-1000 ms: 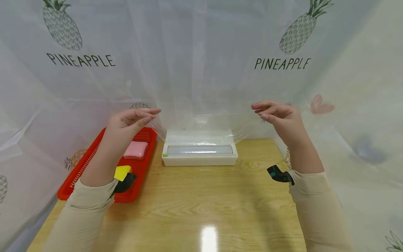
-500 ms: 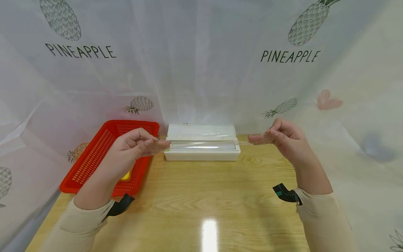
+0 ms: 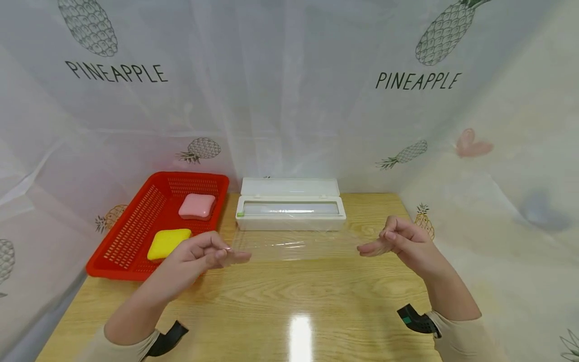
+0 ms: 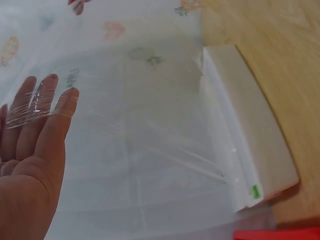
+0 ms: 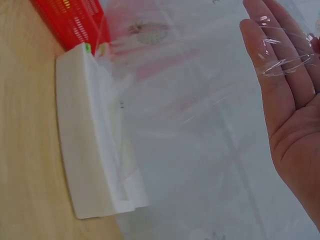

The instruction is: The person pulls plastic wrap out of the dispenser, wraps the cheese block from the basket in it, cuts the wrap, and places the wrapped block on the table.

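Note:
A sheet of clear plastic wrap (image 3: 289,246) runs from the white wrap dispenser (image 3: 290,223), its lid raised, toward me. My left hand (image 3: 194,256) pinches the sheet's left side between thumb and index finger, the other fingers reaching inward. On the right side my right hand (image 3: 407,246) pinches it the same way. In the left wrist view the wrap lies across the fingers (image 4: 47,112) of the left hand. Film also clings to the right hand's fingers (image 5: 272,60) in the right wrist view. Inside the dispenser the roll (image 3: 289,208) shows.
To the left stands a red basket (image 3: 119,274) with a pink sponge-like block (image 3: 197,206) and a yellow one (image 3: 168,243). A white pineapple-print sheet (image 3: 289,100) hangs behind and at the sides of the wooden table (image 3: 289,291).
Both hands have come down and toward me from above the dispenser, drawing the wrap over its front. The sheet now lies low in front of the dispenser; the basket's contents are more visible.

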Action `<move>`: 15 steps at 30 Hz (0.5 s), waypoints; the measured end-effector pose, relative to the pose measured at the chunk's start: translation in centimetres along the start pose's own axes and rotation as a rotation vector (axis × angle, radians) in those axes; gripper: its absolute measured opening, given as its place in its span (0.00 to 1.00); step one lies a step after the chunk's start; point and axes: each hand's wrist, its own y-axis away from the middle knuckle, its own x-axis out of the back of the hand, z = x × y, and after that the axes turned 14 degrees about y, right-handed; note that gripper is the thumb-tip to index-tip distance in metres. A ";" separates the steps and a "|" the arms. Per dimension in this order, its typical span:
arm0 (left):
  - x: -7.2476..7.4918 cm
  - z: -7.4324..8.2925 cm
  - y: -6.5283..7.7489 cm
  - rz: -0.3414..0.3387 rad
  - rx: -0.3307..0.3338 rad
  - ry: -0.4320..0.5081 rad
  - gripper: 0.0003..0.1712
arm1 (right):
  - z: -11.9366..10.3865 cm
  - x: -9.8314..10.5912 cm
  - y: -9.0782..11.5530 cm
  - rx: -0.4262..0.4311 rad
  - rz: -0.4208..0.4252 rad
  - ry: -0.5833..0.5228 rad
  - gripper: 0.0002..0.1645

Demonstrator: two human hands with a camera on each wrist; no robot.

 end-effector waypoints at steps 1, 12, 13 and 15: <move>-0.1 -0.4 0.4 -0.009 0.008 0.006 0.11 | 0.3 -0.3 0.4 -0.018 0.001 -0.004 0.20; -0.2 -4.1 3.4 -0.035 0.160 0.135 0.10 | 3.4 -2.8 4.2 -0.196 -0.012 -0.085 0.18; -0.2 -4.4 3.6 -0.034 0.172 0.143 0.10 | 3.7 -3.0 4.5 -0.214 -0.007 -0.103 0.18; -0.2 -5.0 3.9 -0.012 0.226 0.147 0.09 | 4.4 -3.4 5.0 -0.248 0.005 -0.151 0.16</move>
